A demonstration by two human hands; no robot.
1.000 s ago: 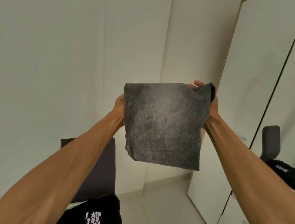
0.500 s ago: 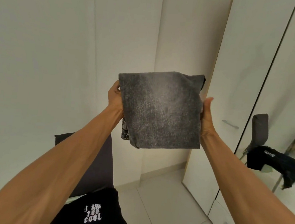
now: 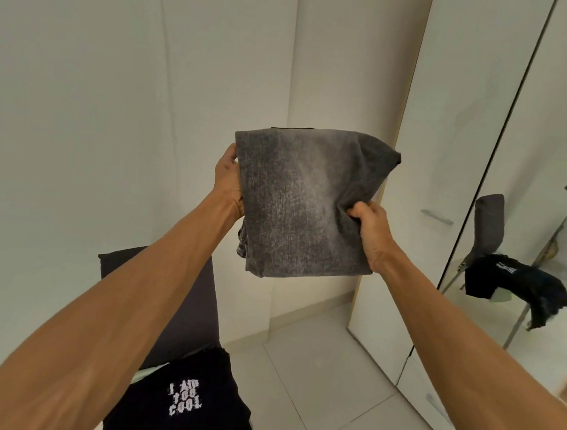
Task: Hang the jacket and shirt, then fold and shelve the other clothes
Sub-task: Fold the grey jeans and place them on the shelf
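the left hand [image 3: 228, 179] is gripping the 9 o'clock edge of the folded grey garment [image 3: 305, 203], raised at centre, and the right hand [image 3: 371, 229] is pinching its 4 o'clock edge, so supporting it flat underneath is looking wise before shelving it in the wardrobe [image 3: 454, 127] at 2 o'clock.

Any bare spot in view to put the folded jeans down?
Only the floor tiles between the chair and the wardrobe are bare. The chair seat is taken by the black T-shirt. No open shelf shows. The left hand and right hand both grip the jeans.
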